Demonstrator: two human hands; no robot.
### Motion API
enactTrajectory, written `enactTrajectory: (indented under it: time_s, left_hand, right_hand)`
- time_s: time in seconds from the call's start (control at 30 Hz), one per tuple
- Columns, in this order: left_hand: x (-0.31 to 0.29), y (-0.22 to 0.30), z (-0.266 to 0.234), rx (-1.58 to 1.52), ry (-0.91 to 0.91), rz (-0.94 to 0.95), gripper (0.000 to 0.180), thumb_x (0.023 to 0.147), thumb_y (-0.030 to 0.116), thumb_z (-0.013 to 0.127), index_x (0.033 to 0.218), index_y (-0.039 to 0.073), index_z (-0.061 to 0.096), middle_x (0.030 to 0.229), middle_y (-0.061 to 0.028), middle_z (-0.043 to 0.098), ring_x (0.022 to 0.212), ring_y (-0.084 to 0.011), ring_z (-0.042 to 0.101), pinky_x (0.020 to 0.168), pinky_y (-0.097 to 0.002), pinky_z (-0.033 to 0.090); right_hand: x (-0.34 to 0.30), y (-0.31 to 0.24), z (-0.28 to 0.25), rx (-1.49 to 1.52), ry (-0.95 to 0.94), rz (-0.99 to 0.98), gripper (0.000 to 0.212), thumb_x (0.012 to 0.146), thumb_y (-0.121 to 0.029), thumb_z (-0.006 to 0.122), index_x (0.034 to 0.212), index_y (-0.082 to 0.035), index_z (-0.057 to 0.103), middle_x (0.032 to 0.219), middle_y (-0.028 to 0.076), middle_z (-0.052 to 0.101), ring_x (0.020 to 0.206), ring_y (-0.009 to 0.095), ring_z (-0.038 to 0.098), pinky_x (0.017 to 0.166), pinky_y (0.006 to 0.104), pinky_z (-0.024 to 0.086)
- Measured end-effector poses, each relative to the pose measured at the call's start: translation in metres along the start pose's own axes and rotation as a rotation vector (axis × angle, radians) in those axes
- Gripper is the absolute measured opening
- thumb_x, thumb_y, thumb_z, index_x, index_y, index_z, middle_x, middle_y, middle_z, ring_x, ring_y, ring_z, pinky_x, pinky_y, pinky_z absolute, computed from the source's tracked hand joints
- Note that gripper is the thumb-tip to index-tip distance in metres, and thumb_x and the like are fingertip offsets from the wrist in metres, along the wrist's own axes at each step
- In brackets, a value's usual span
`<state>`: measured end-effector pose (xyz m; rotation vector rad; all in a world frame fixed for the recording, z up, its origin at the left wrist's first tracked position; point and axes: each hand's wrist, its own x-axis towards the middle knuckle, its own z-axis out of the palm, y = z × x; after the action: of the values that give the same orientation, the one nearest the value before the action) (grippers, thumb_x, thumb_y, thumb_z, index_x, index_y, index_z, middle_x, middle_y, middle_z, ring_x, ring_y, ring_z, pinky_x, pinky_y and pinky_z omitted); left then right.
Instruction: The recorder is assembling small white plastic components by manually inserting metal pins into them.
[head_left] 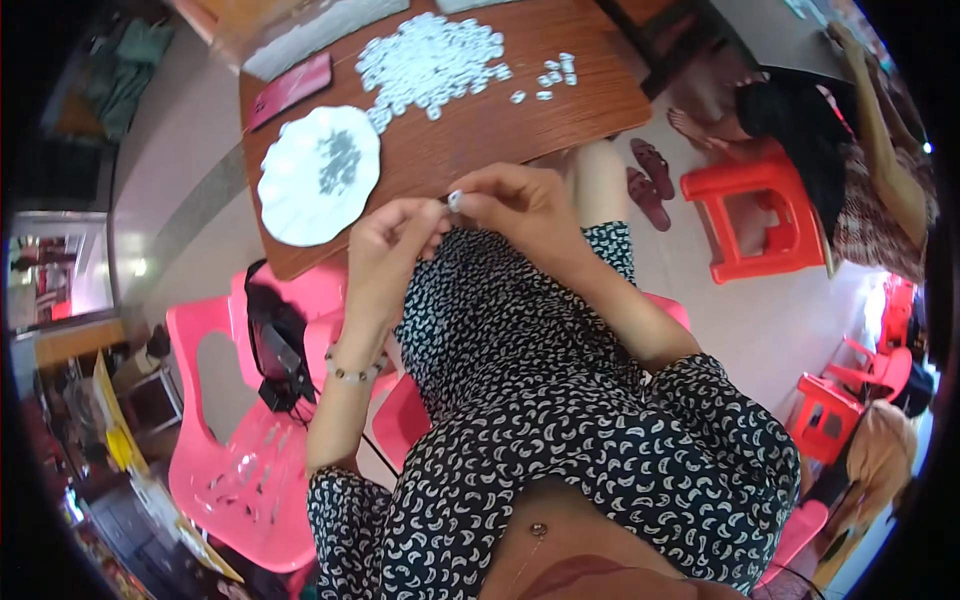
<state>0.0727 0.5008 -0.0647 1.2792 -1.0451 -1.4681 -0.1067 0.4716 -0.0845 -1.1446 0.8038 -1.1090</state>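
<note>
Just off the near edge of a brown wooden table point(575, 115), my two hands meet over my lap. My right hand point(525, 212) pinches a small white ring-like piece point(456, 200) between thumb and fingertips. Close against it, the fingers of my left hand point(388, 245) are pinched together; whatever they hold is too small to make out. A heap of similar small white pieces point(430, 62) lies at the far middle of the table, with several loose pieces point(546, 79) to its right. On the left, a white scalloped plate point(290, 205) carries a patch of tiny grey bits point(339, 160).
A pink phone point(290, 92) lies behind the plate. Pink chairs point(235, 470) are at my left, one with a black bag point(277, 335) on it. To the right are a red stool point(755, 215), dark red sandals point(650, 185) and another person point(880, 200).
</note>
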Motion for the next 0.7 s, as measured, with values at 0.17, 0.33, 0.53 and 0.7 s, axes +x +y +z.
enactTrajectory:
  time_s: [0.17,0.33,0.53,0.7]
  left_hand:
    - [-0.006,-0.001,-0.002,0.055,0.027,0.043,0.021,0.094,0.021,0.063,0.096,0.001,0.068,0.081,-0.0008,0.067,0.069,-0.0044,0.056,0.062,-0.0189,0.044]
    - [-0.009,-0.001,-0.001,0.097,0.04,0.082,0.022,0.094,0.022,0.063,0.096,0.0,0.068,0.08,-0.0006,0.067,0.067,-0.0039,0.055,0.061,-0.0189,0.044]
    - [-0.008,0.001,0.004,0.127,0.045,0.057,0.023,0.093,0.023,0.064,0.095,0.001,0.069,0.079,-0.0001,0.067,0.066,-0.0032,0.054,0.06,-0.0186,0.043]
    - [-0.008,-0.002,0.006,0.117,0.037,0.069,0.023,0.093,0.023,0.064,0.094,0.001,0.069,0.078,0.0007,0.066,0.064,-0.0027,0.053,0.059,-0.0185,0.042]
  right_hand:
    - [-0.001,0.004,-0.002,-0.027,-0.024,0.057,0.017,0.087,-0.012,0.071,0.095,0.003,0.068,0.087,0.002,0.069,0.078,0.004,0.061,0.07,0.0199,0.05]
    - [-0.005,-0.002,-0.002,-0.027,-0.03,0.085,0.015,0.087,-0.012,0.069,0.09,0.002,0.068,0.081,0.002,0.069,0.074,0.004,0.061,0.066,0.0193,0.049]
    - [-0.007,-0.005,-0.001,-0.121,-0.033,0.114,0.015,0.089,-0.014,0.067,0.089,0.0,0.066,0.08,-0.001,0.064,0.072,0.003,0.055,0.064,0.0189,0.044]
    - [-0.008,-0.004,-0.003,-0.134,-0.039,0.094,0.015,0.089,-0.014,0.067,0.089,0.001,0.066,0.08,-0.001,0.065,0.072,0.003,0.056,0.066,0.0189,0.045]
